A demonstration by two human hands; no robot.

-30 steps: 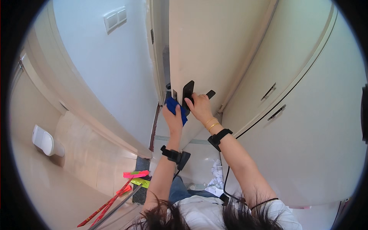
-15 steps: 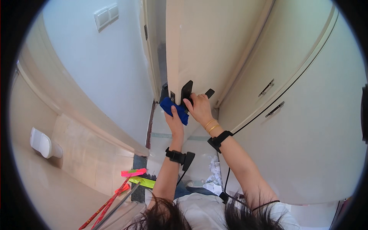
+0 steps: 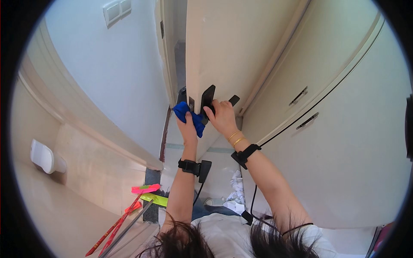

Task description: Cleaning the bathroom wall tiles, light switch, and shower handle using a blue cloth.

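Note:
A cream door (image 3: pixel 241 47) stands partly open before me, its edge facing left. On its face is a black door handle (image 3: pixel 208 96) with a lever (image 3: pixel 233 101). My right hand (image 3: pixel 223 116) is closed round the lever, thumb toward the plate. My left hand (image 3: pixel 187 127) grips a bunched blue cloth (image 3: pixel 181 111) beside the door's edge, just left of the handle plate. The cloth hangs partly below the handle; whether it touches the door edge I cannot tell. Black straps with small devices sit on both wrists, and two thin gold bracelets on the right.
Cream cabinets (image 3: pixel 327 163) with dark pulls stand on the right. White paper scraps (image 3: pixel 235 193) lie on the floor near my feet. At lower left lean brooms with pink heads (image 3: pixel 146 189) and a yellow-green one (image 3: pixel 155 199). A white toilet (image 3: pixel 45 155) shows far left, beyond a doorway.
My left hand and the blue cloth have moved slightly left and up, away from the handle plate. My right hand has stayed on the lever. The view has shifted a little.

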